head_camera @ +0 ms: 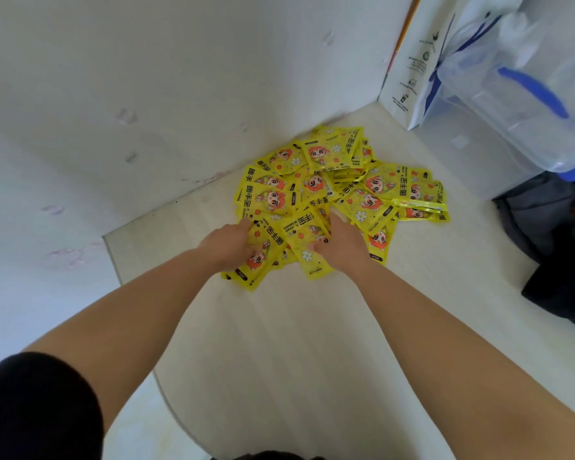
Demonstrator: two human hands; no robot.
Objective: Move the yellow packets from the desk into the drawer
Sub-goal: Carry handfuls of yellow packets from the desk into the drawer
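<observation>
A heap of several yellow packets [342, 184] with red cartoon figures lies on the pale wooden desk [279, 343], close to the wall corner. My left hand [228, 245] rests on the near left edge of the heap, fingers curled around the packets there. My right hand [341, 242] presses on the near right side, thumb over a packet [304, 239] between the two hands. Both hands grip the front packets of the pile. No drawer is in view.
A white wall [113, 94] runs along the desk's left and back. At the back right stand a white paper bag [409, 61] and a clear plastic box with blue handle [525, 84]. Dark bags or clothes [551, 234] lie at the right edge.
</observation>
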